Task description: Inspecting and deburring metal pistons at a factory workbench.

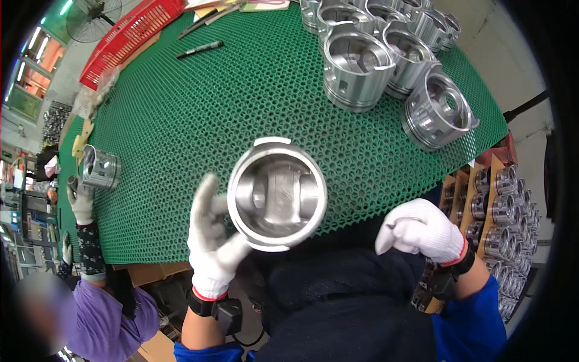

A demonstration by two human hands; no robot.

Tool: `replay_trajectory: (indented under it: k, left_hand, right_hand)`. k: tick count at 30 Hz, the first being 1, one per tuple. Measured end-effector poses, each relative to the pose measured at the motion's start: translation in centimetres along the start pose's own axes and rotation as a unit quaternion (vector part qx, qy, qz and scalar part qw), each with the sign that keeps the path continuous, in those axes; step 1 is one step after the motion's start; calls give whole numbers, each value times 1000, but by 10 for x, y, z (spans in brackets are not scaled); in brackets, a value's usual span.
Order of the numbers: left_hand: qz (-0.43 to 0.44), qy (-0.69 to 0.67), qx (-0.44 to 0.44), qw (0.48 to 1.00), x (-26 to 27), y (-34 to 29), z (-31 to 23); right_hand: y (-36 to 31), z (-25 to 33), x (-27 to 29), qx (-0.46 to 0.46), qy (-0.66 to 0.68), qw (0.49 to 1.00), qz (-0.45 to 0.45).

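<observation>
My left hand [211,238], in a white knit glove, grips a shiny metal piston [278,226] by its left side. The piston's hollow underside faces up, showing the inner pin bosses. It is held above the near edge of the green mat. My right hand [419,230], also gloved in white, is off to the right of the piston, apart from it. Its fingers are curled in, and nothing shows between them. Several more pistons [357,90] stand grouped at the far right of the mat, with one piston [437,114] at the near end.
A green honeycomb mat [181,120] covers the table. A black marker [200,49] and a red basket [129,39] are toward the far left. At left, a co-worker's gloved hand [81,202] is beside another piston [100,168]. Racked pistons [503,205] stand below right.
</observation>
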State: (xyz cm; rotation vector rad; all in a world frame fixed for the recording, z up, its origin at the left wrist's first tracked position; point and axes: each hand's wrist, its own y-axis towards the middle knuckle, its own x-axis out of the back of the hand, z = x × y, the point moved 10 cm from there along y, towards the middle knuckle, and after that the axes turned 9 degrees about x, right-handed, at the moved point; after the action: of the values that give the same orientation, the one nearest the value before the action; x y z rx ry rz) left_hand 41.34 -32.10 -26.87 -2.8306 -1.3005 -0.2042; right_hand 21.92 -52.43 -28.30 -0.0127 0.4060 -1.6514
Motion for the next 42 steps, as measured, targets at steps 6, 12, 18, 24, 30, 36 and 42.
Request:
replay_trajectory:
  k: [6,12,18,24,30,36,42]
  left_hand:
    - [138,254,-101,952,-45,70,-40]
    - [73,440,-329,833,-128,25,-126]
    - [40,528,-334,780,-153,4,-119]
    - [37,518,-328,789,-156,11,-113]
    - [120,540,-210,806,-165,45,-113]
    - [185,594,-138,770,-172,97,-95]
    - [205,616,-87,756,-165,105,-89]
  right_hand:
    - [-4,16,0,55,-67,993,-77]
    - [-10,43,20,230,-315,909,-147]
    - [4,61,7,262,-376,870,-183]
    - [14,56,7,220,-339,905,-134]
    - [19,63,8,272,-398,866,-136]
    - [20,78,-15,287,-640,711,-46]
    - [12,55,-20,214,-668,706,91]
